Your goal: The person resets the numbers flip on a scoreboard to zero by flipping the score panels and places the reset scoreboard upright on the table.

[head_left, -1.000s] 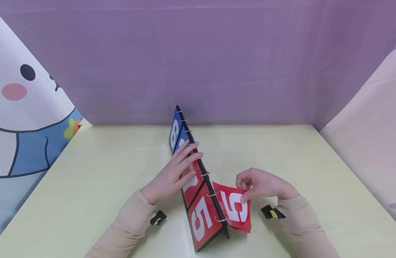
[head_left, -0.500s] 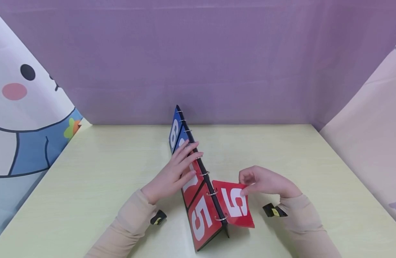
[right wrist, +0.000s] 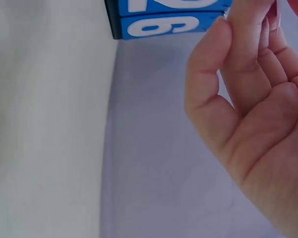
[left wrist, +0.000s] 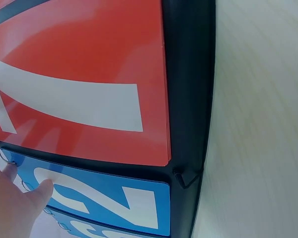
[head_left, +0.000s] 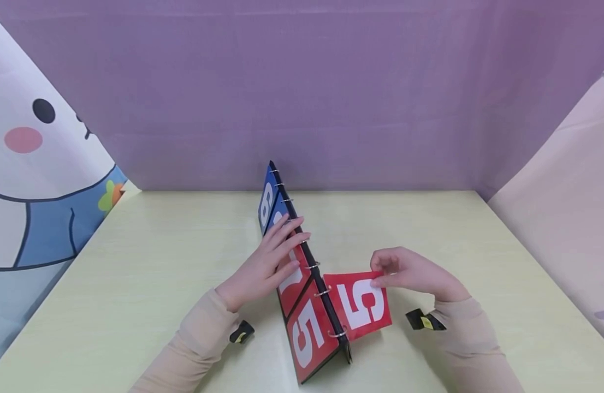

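Observation:
A tabletop flip scoreboard (head_left: 309, 256) stands tent-like on the table, with red and blue number cards on metal rings along its black ridge. My left hand (head_left: 267, 265) rests on its left face, fingers fairly straight and spread, tips at the ridge. In the left wrist view its thumb lies by a blue card with a white 2 (left wrist: 134, 203). My right hand (head_left: 412, 273) pinches the outer edge of a red card with a white 5 (head_left: 358, 300), held out over the ridge's right side. Another red 5 card (head_left: 307, 333) lies on the left face.
A pale wood-look table (head_left: 184, 229) lies under everything, with a purple cloth backdrop (head_left: 302, 98) behind it. A printed cartoon cloth (head_left: 41, 164) hangs at the left. Black straps (head_left: 425, 320) sit by both wrists.
My right hand has moved slightly up and to the right, lifting the red 5 card's outer edge farther. My left hand and the scoreboard stay put.

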A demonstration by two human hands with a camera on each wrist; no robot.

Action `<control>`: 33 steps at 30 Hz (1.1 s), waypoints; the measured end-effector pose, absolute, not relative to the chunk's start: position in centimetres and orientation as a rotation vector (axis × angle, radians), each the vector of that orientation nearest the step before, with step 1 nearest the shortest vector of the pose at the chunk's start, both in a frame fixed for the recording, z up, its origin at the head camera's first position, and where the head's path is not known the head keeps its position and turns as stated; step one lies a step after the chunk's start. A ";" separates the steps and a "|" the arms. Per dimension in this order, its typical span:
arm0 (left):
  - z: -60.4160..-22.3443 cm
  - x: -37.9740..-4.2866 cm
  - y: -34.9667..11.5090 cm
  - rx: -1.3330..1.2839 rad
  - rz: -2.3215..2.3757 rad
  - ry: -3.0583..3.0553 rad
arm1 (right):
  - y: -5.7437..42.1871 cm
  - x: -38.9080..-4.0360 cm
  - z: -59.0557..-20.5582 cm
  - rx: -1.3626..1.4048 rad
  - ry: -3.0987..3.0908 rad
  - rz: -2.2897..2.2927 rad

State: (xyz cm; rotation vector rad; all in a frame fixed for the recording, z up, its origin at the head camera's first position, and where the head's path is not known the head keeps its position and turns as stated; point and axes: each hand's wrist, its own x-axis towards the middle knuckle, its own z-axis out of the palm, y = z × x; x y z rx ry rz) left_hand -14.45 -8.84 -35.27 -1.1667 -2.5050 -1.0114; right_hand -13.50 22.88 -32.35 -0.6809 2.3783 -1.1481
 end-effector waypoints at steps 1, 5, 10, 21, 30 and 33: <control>-35.3 -14.4 -8.8 -1.166 -1.012 -2.505 | 23.1 -13.5 -32.2 -0.673 2.372 -1.158; -35.3 -14.5 -8.8 -1.163 -1.012 -2.506 | 24.0 -13.5 -31.8 -0.699 2.362 -1.171; -35.5 -14.6 -8.7 -1.166 -1.011 -2.500 | 25.2 -13.0 -31.0 -0.794 2.396 -1.160; -35.4 -14.5 -8.8 -1.148 -1.019 -2.516 | 26.5 -10.7 -28.4 -0.966 2.298 -1.218; -35.3 -14.5 -8.8 -1.154 -1.020 -2.514 | 27.2 -9.2 -27.2 -1.042 2.133 -1.710; -35.3 -14.6 -8.8 -1.157 -1.023 -2.512 | 26.8 -8.7 -27.0 -1.087 2.116 -1.800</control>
